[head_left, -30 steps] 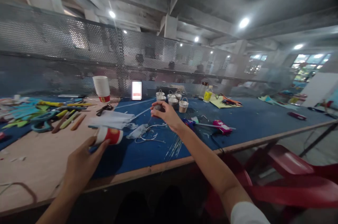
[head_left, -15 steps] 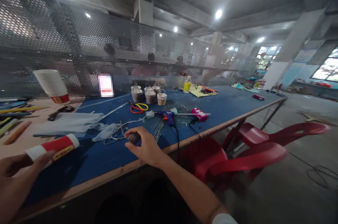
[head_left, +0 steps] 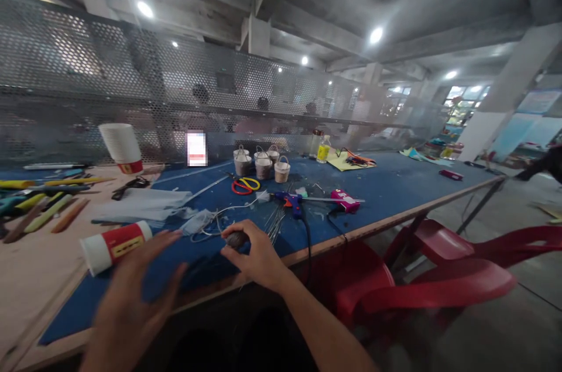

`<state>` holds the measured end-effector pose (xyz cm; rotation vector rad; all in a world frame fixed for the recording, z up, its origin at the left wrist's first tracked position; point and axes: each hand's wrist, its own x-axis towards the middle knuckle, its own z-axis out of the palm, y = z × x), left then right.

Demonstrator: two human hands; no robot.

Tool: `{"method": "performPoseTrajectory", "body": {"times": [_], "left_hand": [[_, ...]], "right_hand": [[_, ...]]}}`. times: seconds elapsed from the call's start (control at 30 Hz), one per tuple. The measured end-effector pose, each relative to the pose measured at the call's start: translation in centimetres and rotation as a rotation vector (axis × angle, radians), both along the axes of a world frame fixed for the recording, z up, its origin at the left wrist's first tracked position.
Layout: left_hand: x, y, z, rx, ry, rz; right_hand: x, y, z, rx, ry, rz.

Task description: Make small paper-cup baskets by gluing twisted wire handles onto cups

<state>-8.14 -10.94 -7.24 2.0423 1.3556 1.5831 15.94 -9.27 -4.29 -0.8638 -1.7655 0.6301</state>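
Pinched between the thumb and fingers of my right hand (head_left: pixel 254 252) is a small grey-brown lump (head_left: pixel 236 239), held above the blue table top near its front edge. My left hand (head_left: pixel 140 290), blurred, has thumb and fingers apart and holds nothing. Just behind it a red and white paper cup (head_left: pixel 116 246) lies on its side. White string (head_left: pixel 215 223) and clear plastic pieces (head_left: pixel 197 221) lie beyond my right hand. A blue glue gun (head_left: pixel 292 203) and red-yellow scissors (head_left: pixel 246 185) rest farther back.
Small handled buckets (head_left: pixel 263 165) stand behind the scissors. Stacked paper cups (head_left: pixel 120 147) and several pens and sticks (head_left: pixel 48 208) occupy the left side. A pink box (head_left: pixel 345 200) and a bottle (head_left: pixel 324 150) are to the right. Red chairs (head_left: pixel 430 296) stand by the table edge.
My left hand has let go of the red and white cup and moved right with its fingers spread. My right hand still holds the lump. The view has shifted, moving the scene rightward.
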Motion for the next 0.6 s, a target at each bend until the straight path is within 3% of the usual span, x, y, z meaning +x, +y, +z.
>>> {"method": "performPoseTrajectory", "body": {"times": [0.07, 0.17, 0.3, 0.6], "left_hand": [[4.4, 1.0, 1.7, 0.152, 0.249, -0.119], [7.5, 2.7, 1.8, 0.133, 0.335, -0.142], [7.5, 3.6, 1.0, 0.015, 0.283, -0.072], [6.7, 2.1, 1.9, -0.172, 0.050, -0.095]], "right_hand": [[0.0, 0.0, 0.1, -0.019, 0.052, 0.031], [0.1, 0.0, 0.1, -0.068, 0.166, 0.058], [0.1, 0.3, -0.2, -0.151, 0.230, 0.065], [0.0, 0.5, -0.4, -0.213, 0.253, 0.046]]}}
